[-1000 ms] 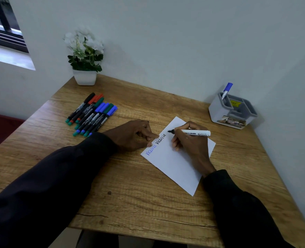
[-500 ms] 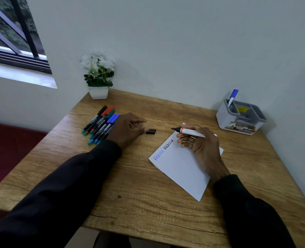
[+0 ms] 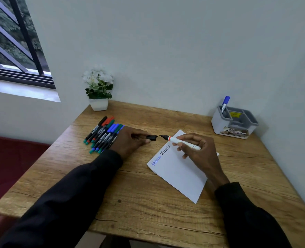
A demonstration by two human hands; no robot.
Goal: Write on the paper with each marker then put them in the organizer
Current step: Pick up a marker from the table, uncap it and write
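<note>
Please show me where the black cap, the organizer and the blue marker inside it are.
black cap [image 3: 153, 138], head view, middle of the cap.
organizer [image 3: 219, 126], head view, left front wall.
blue marker [image 3: 226, 100], head view, its blue cap.

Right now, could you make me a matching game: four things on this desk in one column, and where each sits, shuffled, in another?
Things:
1 black marker
2 black cap
3 blue marker
4 flower pot

Places:
A standing in the grey organizer
B far left corner of the table
C held in the right hand
D pinched by the left hand

Pairs: 1-C; 2-D; 3-A; 4-B
</note>
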